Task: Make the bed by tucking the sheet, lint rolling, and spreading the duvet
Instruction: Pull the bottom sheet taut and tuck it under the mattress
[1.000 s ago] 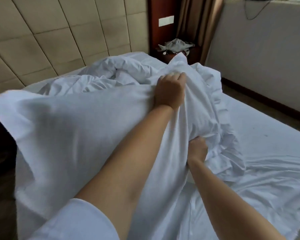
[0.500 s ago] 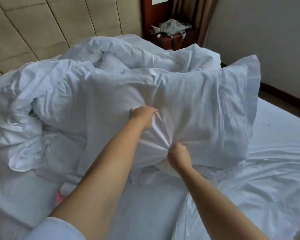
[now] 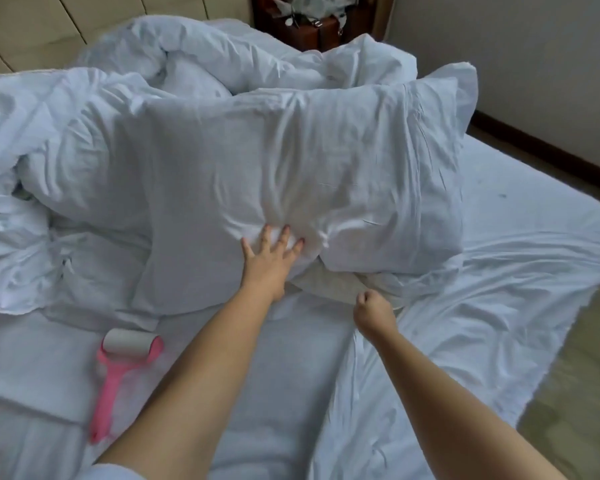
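A white pillow lies across the bed, leaning on the crumpled white duvet heaped toward the headboard. My left hand presses on the pillow's near edge with its fingers spread. Just below the pillow's open end, where the cream inner pillow shows, my right hand is curled into a fist; I see nothing in it. The wrinkled white sheet covers the mattress, and its loose edge hangs over the right side. A pink lint roller lies on the sheet to the left of my left arm.
A padded beige headboard runs along the back left. At the back stands a dark wooden nightstand with a pile of cloth on it. To the right are a strip of floor and a white wall.
The pillow has come down from the air onto the duvet and bed. My left hand let go and now lies flat on it. My right hand has drawn back from the pillow.
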Available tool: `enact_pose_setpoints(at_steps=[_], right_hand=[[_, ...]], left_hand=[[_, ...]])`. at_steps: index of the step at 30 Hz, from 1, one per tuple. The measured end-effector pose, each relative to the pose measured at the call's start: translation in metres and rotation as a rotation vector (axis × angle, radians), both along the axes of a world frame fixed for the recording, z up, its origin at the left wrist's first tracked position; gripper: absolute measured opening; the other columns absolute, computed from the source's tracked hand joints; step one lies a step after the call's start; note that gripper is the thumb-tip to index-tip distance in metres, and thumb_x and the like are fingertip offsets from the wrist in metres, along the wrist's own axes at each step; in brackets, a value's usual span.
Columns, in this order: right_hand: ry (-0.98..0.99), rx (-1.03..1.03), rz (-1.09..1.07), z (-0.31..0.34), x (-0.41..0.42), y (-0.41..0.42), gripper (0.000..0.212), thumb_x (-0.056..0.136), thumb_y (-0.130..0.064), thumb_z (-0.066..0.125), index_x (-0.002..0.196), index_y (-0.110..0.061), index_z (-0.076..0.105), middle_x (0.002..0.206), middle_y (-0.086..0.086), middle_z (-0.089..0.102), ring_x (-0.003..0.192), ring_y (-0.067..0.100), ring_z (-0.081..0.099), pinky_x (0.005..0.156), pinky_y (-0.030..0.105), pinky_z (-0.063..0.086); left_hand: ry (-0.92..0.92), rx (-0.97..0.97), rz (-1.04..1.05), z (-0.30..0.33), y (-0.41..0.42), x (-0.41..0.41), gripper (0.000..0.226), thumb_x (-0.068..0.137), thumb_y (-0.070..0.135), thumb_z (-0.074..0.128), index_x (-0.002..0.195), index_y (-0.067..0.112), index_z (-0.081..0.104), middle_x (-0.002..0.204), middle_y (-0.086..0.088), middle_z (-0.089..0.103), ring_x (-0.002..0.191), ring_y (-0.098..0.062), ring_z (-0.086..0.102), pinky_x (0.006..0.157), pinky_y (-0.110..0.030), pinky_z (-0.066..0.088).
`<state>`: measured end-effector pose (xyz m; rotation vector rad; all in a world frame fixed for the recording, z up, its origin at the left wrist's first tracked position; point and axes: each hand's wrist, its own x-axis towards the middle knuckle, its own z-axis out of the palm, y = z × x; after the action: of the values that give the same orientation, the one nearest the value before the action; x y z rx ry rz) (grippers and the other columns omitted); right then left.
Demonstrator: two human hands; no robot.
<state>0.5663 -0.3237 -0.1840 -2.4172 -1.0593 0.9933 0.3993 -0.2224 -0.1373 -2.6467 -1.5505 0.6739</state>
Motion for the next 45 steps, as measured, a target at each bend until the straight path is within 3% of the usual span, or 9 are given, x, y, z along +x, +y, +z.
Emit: enact_pose_setpoints(at_steps=[6, 11, 16, 21, 26, 29, 34, 39, 45], right_hand=[[0.043, -0.372, -0.141, -0.046, 0.005, -0.074, 0.055, 0.095, -0.032, 0.046, 0.14, -0.005, 0.03, 0.141, 0.017, 0.031, 0.128, 0.034, 0.035, 0.102, 0.037, 0.035], [0.045, -0.363, -0.202, -0.067, 0.004, -0.078, 0.073, 0.088, -0.054, 0.055, 0.137, -0.005, 0.033, 0.139, 0.015, 0.034, 0.128, 0.032, 0.037, 0.1, 0.038, 0.036], [-0.084, -0.12, -0.227, -0.072, -0.003, -0.063, 0.096, 0.079, -0.069, 0.054, 0.148, -0.016, 0.015, 0.138, 0.013, 0.034, 0.121, 0.031, 0.043, 0.094, 0.04, 0.04], [-0.305, -0.204, 0.433, -0.08, 0.005, -0.064, 0.07, 0.096, -0.006, 0.04, 0.15, -0.038, 0.01, 0.13, 0.013, 0.041, 0.102, 0.028, 0.052, 0.082, 0.034, 0.044], [-0.501, -0.453, 0.585, -0.059, 0.043, -0.082, 0.038, 0.096, -0.01, 0.038, 0.129, -0.016, 0.056, 0.13, 0.002, 0.057, 0.117, 0.021, 0.057, 0.085, 0.03, 0.047], [-0.543, -0.748, 0.594, -0.034, 0.08, -0.105, 0.037, 0.09, -0.012, 0.048, 0.125, -0.019, 0.06, 0.12, -0.008, 0.061, 0.104, 0.013, 0.062, 0.062, 0.025, 0.043], [-0.272, -1.147, 0.49, -0.027, 0.143, -0.216, 0.038, 0.097, -0.025, 0.041, 0.134, -0.029, 0.05, 0.139, -0.019, 0.045, 0.124, 0.0, 0.046, 0.095, 0.015, 0.039], [-0.228, -0.943, 0.511, -0.046, 0.134, -0.212, 0.047, 0.092, -0.024, 0.042, 0.138, -0.016, 0.046, 0.147, 0.003, 0.041, 0.134, 0.023, 0.04, 0.106, 0.034, 0.039], [-0.371, -0.111, 0.321, 0.014, 0.101, -0.065, 0.032, 0.091, -0.011, 0.039, 0.122, -0.013, 0.048, 0.124, 0.011, 0.054, 0.111, 0.031, 0.054, 0.083, 0.034, 0.043]], left_hand=[[-0.016, 0.202, -0.058, -0.015, -0.002, 0.021, 0.061, 0.103, 0.02, 0.026, 0.152, 0.029, -0.009, 0.16, -0.006, -0.012, 0.142, -0.049, 0.002, 0.111, -0.065, 0.013], [0.069, 0.343, -0.091, -0.045, -0.001, 0.029, 0.076, 0.098, 0.032, 0.041, 0.152, 0.021, -0.012, 0.158, -0.02, -0.003, 0.139, -0.053, 0.011, 0.109, -0.063, 0.02], [-0.049, 0.521, -0.208, -0.047, 0.018, 0.04, 0.044, 0.091, 0.011, 0.035, 0.134, 0.02, 0.037, 0.11, -0.018, 0.067, 0.086, -0.04, 0.066, 0.065, -0.038, 0.054], [-0.098, 0.624, -0.302, -0.021, 0.03, 0.054, 0.052, 0.07, 0.004, 0.036, 0.099, 0.02, 0.075, 0.049, -0.007, 0.054, 0.033, -0.021, 0.051, 0.035, -0.019, 0.037], [-0.026, 0.399, -0.188, 0.015, 0.007, 0.078, 0.009, 0.063, 0.017, 0.077, 0.07, 0.013, 0.075, 0.059, -0.006, 0.068, 0.055, -0.022, 0.068, 0.052, -0.02, 0.046], [-0.06, 0.354, -0.332, 0.016, -0.036, 0.107, 0.013, 0.064, 0.011, 0.061, 0.062, 0.016, 0.073, 0.059, 0.001, 0.067, 0.058, -0.016, 0.066, 0.057, -0.018, 0.044], [-0.22, 0.294, -0.091, 0.019, -0.049, 0.128, 0.031, 0.088, 0.005, 0.05, 0.117, 0.012, 0.055, 0.126, -0.01, 0.049, 0.118, -0.029, 0.046, 0.091, -0.038, 0.039], [-0.149, 0.299, -0.03, 0.007, -0.037, 0.125, 0.036, 0.088, 0.003, 0.05, 0.123, 0.013, 0.051, 0.132, -0.011, 0.042, 0.123, -0.029, 0.039, 0.093, -0.039, 0.038], [-0.164, 0.324, -0.006, -0.006, -0.022, 0.104, 0.06, 0.093, 0.009, 0.048, 0.146, 0.021, 0.022, 0.149, -0.01, 0.021, 0.133, -0.029, 0.028, 0.099, -0.045, 0.036]])
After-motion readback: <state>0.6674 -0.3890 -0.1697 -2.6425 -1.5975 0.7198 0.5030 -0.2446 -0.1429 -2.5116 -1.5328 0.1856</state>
